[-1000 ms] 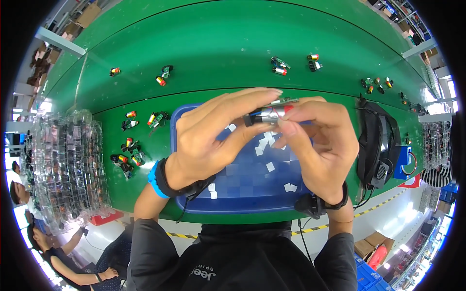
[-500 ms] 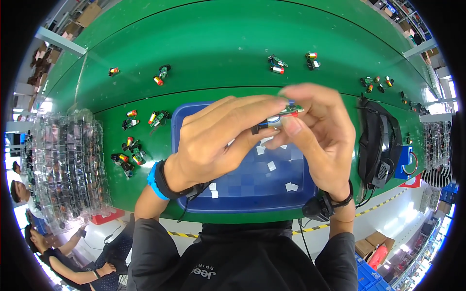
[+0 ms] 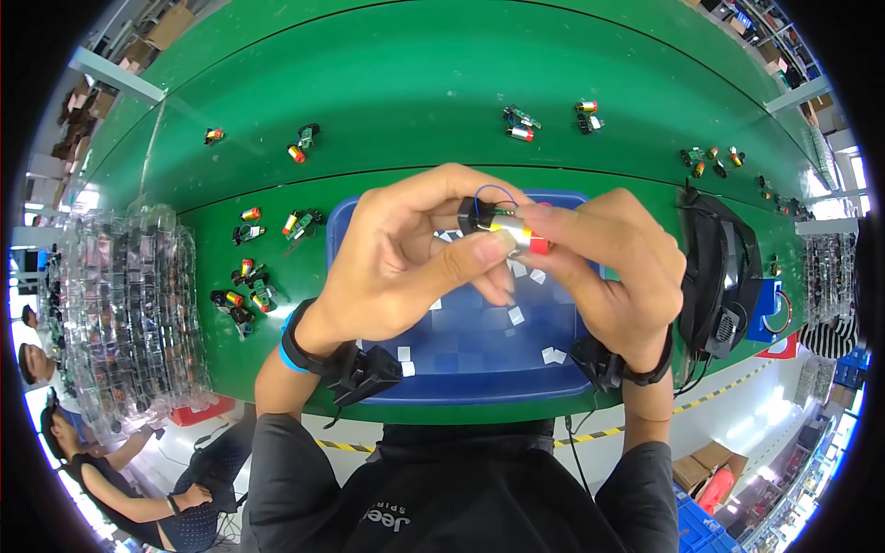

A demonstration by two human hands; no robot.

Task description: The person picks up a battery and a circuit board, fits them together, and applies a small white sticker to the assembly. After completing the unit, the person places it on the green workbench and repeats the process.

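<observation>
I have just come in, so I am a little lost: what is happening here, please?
A person holds a silver cylinder with a red end in the left hand and right hand, above a blue tray. White squares lie in the tray; small assemblies lie scattered on the green table.

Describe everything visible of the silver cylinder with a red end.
The silver cylinder with a red end looks smooth and metallic, with a yellowish patch. It lies roughly crosswise, red end tipped slightly down to the right. A black part sits at its left; a thin blue wire loops above. The left hand's thumb and the right hand's fingers touch it, partly covering it, above a blue plastic tray.
</observation>
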